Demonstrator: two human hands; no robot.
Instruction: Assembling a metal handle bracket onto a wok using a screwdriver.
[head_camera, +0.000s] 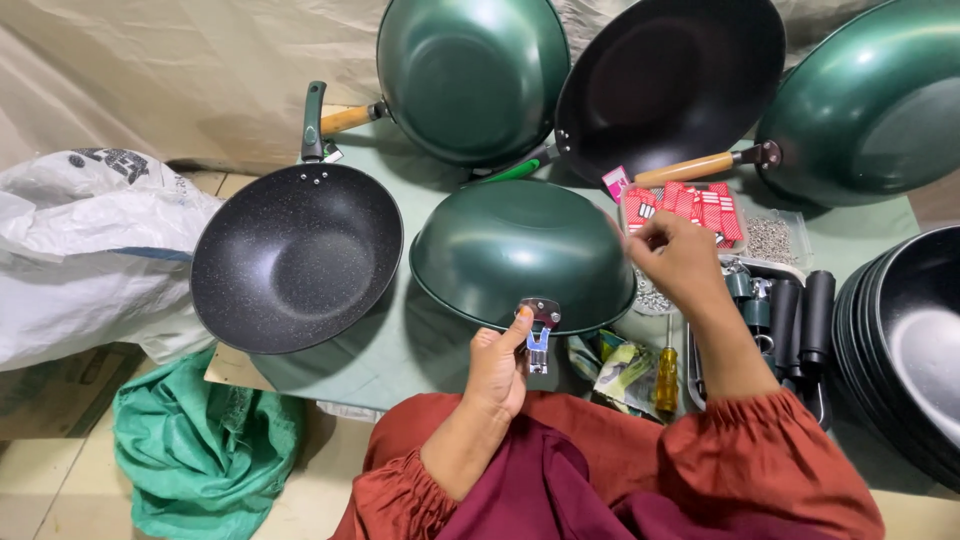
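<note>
Worker's left hand (497, 362) pinches the metal handle bracket (539, 325) of an upturned green wok (522, 250) at table centre, thumb & fingers closed on it. Right hand (680, 260) hovers by a tray of red packets (690, 208), fingertips pinched; contents can't be made out. Yellow-handled screwdriver (667, 378) lies nearby.

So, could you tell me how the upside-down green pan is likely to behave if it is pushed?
The upside-down green pan looks rigid metal, so it probably won't flex. Resting on its wide rim, it should slide rather than tip. Its glossy dome seems slippery, though the left hand steadies its bracket.
</note>
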